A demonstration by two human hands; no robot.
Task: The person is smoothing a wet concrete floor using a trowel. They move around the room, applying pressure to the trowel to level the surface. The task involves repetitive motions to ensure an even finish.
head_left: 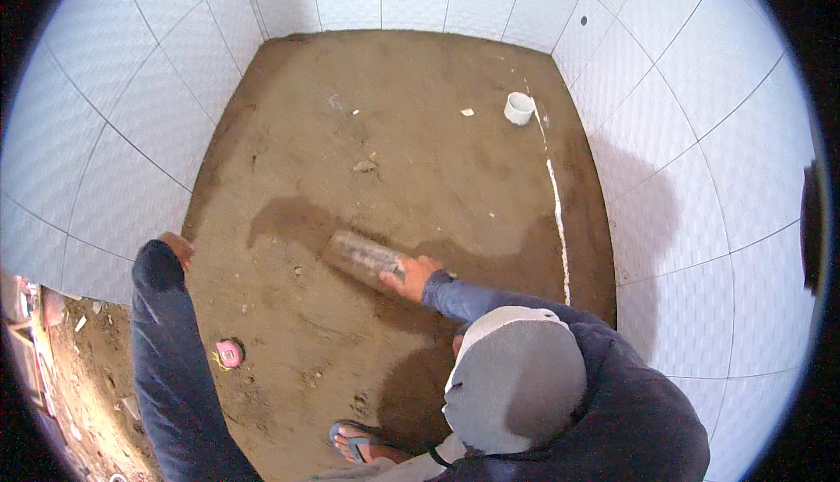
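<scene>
My left arm, in a dark blue sleeve, reaches up from the lower left. At its end my left hand (pixel 181 250) is close to the foot of the left tiled wall; most of its fingers are hidden, and I cannot tell whether it touches the wall. A pink tape measure (pixel 229 353) with a yellow strap lies on the brown floor (pixel 289 307) beside my forearm. My right hand is out of view. A co-worker's hand (pixel 415 278) grips a long flat trowel (pixel 363 254), blurred by motion, against the floor mortar.
The co-worker, in a pale cap (pixel 516 381), crouches at lower right, a sandalled foot (pixel 357 441) on the floor. A white pipe stub (pixel 519 108) stands far right, near a thin white line (pixel 558 211). White tiled walls (pixel 682 176) surround the floor. Rubble (pixel 96 359) lies lower left.
</scene>
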